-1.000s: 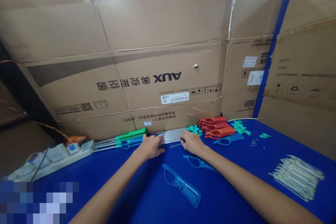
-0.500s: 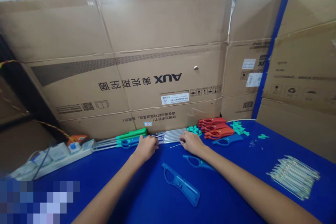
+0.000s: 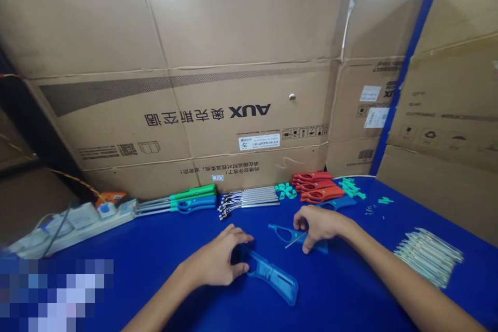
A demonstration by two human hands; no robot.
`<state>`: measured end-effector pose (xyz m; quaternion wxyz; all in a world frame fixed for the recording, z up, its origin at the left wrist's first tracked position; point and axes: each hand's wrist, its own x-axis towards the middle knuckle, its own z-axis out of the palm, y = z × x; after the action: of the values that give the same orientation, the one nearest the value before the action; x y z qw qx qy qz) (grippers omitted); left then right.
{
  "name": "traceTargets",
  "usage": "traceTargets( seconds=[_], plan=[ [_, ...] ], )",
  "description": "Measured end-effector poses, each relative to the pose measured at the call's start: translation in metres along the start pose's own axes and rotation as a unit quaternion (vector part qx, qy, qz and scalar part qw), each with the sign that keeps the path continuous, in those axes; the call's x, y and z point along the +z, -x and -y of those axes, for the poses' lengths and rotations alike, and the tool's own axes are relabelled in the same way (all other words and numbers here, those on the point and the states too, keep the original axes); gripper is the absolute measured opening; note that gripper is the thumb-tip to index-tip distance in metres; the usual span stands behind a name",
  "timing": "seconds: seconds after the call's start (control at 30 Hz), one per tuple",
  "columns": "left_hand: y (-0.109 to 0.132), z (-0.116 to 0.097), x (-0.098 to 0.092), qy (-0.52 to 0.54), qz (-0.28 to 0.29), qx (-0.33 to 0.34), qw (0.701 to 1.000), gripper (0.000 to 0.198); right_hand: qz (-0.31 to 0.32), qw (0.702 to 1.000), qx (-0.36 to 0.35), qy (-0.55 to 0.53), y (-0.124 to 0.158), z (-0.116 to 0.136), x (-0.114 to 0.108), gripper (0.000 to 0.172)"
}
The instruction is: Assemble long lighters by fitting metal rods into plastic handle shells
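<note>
Glossy blue plastic lighter casing (image 3: pixel 273 279); matt cardboard carton (image 3: pixel 241 26); metal tubes (image 3: pixel 249 198).

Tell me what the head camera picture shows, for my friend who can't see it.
Two bare hands work on a blue table: the left hand curves over the end of a blue plastic handle, and the right hand holds a thin metal rod against a second blue plastic handle. Behind them lie a bundle of metal rods and red plastic handles, before a big cardboard box.

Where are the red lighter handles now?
In the head view, the red handles lie at the table's back edge, right of the green parts, beyond the right hand.
</note>
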<state>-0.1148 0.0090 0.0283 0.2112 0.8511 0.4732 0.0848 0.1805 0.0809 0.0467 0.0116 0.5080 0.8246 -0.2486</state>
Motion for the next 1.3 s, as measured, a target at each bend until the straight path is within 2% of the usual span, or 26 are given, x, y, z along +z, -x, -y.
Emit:
traceTargets(
  seconds=[0.1, 0.2, 0.3, 0.37, 0.43, 0.5, 0.57, 0.63, 0.77, 0.87, 1.03, 1.2, 1.3],
  plan=[
    [0.015, 0.006, 0.008, 0.035, -0.007, 0.007, 0.999, 0.053, 0.009, 1.0, -0.014, -0.015, 0.001, -0.002, 0.004, 0.041],
    [0.02, 0.013, 0.013, 0.042, -0.027, 0.012, 0.999, 0.043, -0.007, 0.997, -0.046, -0.062, 0.002, 0.001, 0.009, 0.031],
    [0.016, 0.016, 0.014, 0.063, -0.042, -0.012, 0.997, 0.035, -0.036, 0.99, -0.053, -0.122, 0.004, 0.007, 0.011, 0.031],
    [0.011, 0.017, 0.015, 0.086, -0.049, -0.029, 0.995, 0.036, -0.051, 0.985, -0.067, -0.152, 0.006, 0.011, 0.012, 0.033],
    [0.009, 0.019, 0.015, 0.104, -0.054, -0.036, 0.992, 0.04, -0.07, 0.984, -0.084, -0.14, 0.007, 0.013, 0.013, 0.033],
    [0.008, 0.02, 0.015, 0.114, -0.058, -0.034, 0.991, 0.042, -0.079, 0.99, -0.077, -0.088, 0.007, 0.012, 0.013, 0.042],
    [0.009, 0.02, 0.015, 0.112, -0.062, -0.03, 0.991, 0.038, -0.067, 0.996, -0.05, -0.044, 0.006, 0.008, 0.013, 0.054],
    [0.011, 0.02, 0.013, 0.102, -0.065, -0.025, 0.992, 0.032, -0.037, 0.998, -0.032, -0.029, 0.005, 0.005, 0.014, 0.059],
    [0.012, 0.022, 0.012, 0.086, -0.067, -0.018, 0.994, 0.027, 0.004, 0.998, -0.033, -0.048, 0.005, 0.001, 0.012, 0.05],
    [0.011, 0.025, 0.012, 0.076, -0.075, -0.02, 0.994, 0.025, 0.021, 0.998, -0.03, -0.047, 0.005, -0.001, 0.009, 0.051],
    [0.009, 0.023, 0.012, 0.074, -0.087, -0.018, 0.993, 0.03, 0.023, 0.999, 0.006, -0.042, 0.006, -0.001, 0.006, 0.039],
    [0.008, 0.023, 0.014, 0.1, -0.088, -0.024, 0.991, 0.039, -0.036, 0.993, -0.051, -0.105, 0.01, 0.009, 0.007, 0.028],
    [0.008, 0.025, 0.014, 0.101, -0.094, -0.03, 0.99, 0.043, -0.056, 0.986, -0.093, -0.128, 0.013, 0.02, 0.014, 0.03]
  ],
)
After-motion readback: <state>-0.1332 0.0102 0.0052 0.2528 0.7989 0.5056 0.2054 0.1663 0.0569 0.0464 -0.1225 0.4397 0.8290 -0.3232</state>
